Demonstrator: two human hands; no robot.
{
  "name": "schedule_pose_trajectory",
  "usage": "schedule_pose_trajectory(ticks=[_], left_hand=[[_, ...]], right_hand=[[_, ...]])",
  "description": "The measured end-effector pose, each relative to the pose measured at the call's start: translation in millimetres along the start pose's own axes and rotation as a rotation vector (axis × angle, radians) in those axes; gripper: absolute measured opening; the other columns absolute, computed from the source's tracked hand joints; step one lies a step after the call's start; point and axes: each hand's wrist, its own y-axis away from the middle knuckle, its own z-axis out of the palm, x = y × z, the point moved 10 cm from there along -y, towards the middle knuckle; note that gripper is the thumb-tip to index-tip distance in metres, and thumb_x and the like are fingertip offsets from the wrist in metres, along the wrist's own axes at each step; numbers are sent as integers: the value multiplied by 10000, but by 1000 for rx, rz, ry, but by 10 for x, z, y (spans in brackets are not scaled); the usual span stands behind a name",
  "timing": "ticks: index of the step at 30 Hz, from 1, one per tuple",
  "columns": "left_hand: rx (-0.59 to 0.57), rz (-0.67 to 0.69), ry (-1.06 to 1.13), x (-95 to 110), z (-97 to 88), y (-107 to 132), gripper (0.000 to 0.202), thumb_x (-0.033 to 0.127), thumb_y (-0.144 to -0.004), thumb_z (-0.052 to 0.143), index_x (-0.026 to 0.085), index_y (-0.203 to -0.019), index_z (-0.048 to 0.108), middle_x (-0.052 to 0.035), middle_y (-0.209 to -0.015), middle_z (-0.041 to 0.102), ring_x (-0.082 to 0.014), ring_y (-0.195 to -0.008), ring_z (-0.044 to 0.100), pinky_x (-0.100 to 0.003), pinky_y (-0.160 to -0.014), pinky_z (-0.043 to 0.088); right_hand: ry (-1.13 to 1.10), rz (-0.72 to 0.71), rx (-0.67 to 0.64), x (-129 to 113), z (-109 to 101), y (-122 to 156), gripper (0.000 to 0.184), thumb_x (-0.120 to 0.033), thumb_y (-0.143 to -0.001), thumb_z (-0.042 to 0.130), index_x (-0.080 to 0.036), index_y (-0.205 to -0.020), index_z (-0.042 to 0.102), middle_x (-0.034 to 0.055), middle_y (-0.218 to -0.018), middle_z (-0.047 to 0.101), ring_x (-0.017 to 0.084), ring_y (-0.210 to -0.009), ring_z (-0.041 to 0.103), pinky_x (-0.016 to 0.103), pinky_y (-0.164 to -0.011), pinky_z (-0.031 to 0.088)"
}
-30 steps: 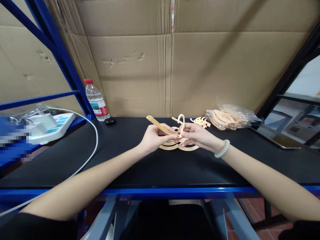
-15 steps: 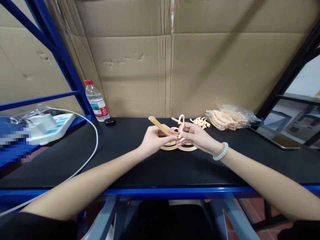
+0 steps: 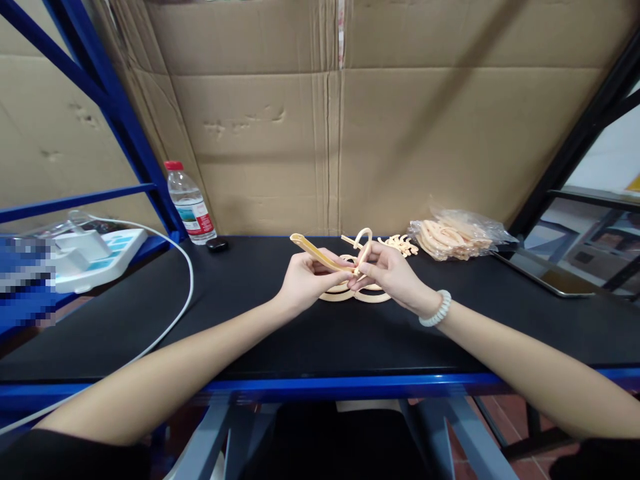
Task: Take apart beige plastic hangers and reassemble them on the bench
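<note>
My left hand (image 3: pixel 309 279) is closed on a cream-coloured flat strip (image 3: pixel 313 250), whose free end sticks up to the left. Between the fingers of my right hand (image 3: pixel 387 275) is a cream curved piece (image 3: pixel 367 239), bent into a hook-like loop. The two pieces meet at my fingertips, where the exact contact is partly hidden. Behind and below my hands, cream rings (image 3: pixel 373 297) lie on the black tabletop (image 3: pixel 300 340), partly covered by my fingers. Beyond my right hand is a pile of small cream curved pieces (image 3: pixel 401 245).
A clear plastic bag (image 3: pixel 453 235) of cream pieces lies at the back right, near a metal-edged tray (image 3: pixel 550 277). At the back left stand a water bottle (image 3: pixel 191 207) and a small black object (image 3: pixel 217 245). A white cable (image 3: pixel 187 300) runs along the left, by a power strip (image 3: pixel 107 257).
The curved piece in my right hand has tilted slightly, so its loop looks wider. Both hands stay together in nearly the same place; the whole view has shifted a little.
</note>
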Motion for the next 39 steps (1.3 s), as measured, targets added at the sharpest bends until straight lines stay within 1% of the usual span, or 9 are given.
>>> schedule_pose_trajectory(ticks=[5,11,16,20,24,27,32,36,39], left_hand=[[23,4,-15,32,-10,14,317,288,-584,838,114,-784,665,-95,-871,744,-259,-804,716,-393,-818,583],[33,8,-5,47,-1,26,295,263,-595,832,115,-788,666,-88,-865,743,-242,-793,716,-371,-806,583],[55,8,-17,49,-8,34,311,291,-590,836,120,-789,668,-92,-868,743,-252,-795,715,-388,-812,579],[65,4,-9,40,-12,34,308,292,-590,836,122,-783,667,-87,-852,744,-250,-791,715,-386,-810,578],[83,-11,-18,22,-26,38,293,289,-612,825,119,-790,667,-73,-788,741,-237,-756,716,-363,-775,587],[98,-16,-26,17,-41,38,288,294,-614,824,119,-781,667,-68,-768,736,-232,-748,714,-350,-756,591],[124,-34,-15,-16,-79,21,295,307,-614,822,118,-778,666,-72,-778,732,-230,-746,710,-345,-739,588],[126,-66,10,-69,-107,-2,296,288,-613,824,113,-785,659,-69,-755,728,-223,-745,707,-333,-741,578],[116,-93,17,-110,-119,-24,301,275,-619,822,109,-795,644,-68,-766,724,-204,-745,703,-315,-742,568]], right_hand=[[10,-38,27,-64,-4,14,286,-337,-746,701,-188,-736,457,-20,-706,593,140,-588,679,303,-605,613],[29,-35,50,-70,-7,16,284,-329,-748,699,-189,-730,452,-16,-700,595,143,-570,679,299,-592,612],[36,-49,66,-66,-23,11,282,-331,-753,691,-188,-734,448,-16,-712,584,150,-570,679,314,-585,611],[45,-64,70,-79,-24,12,281,-329,-747,693,-188,-729,450,-14,-729,580,145,-574,675,308,-574,609],[59,-100,87,-120,-30,23,282,-323,-737,706,-194,-724,455,-1,-754,591,155,-603,675,335,-598,614],[53,-97,87,-118,-26,27,297,-356,-733,715,-192,-723,468,7,-763,609,156,-617,677,349,-636,613],[17,-94,89,-98,-14,23,339,-411,-711,731,-200,-758,470,8,-726,625,179,-633,682,369,-640,603],[-3,-57,91,-61,-24,12,352,-414,-700,738,-198,-742,464,20,-743,644,180,-661,679,352,-631,591],[59,-67,96,-84,-55,-7,308,-402,-712,729,-175,-729,520,22,-732,631,159,-668,654,309,-605,569]])
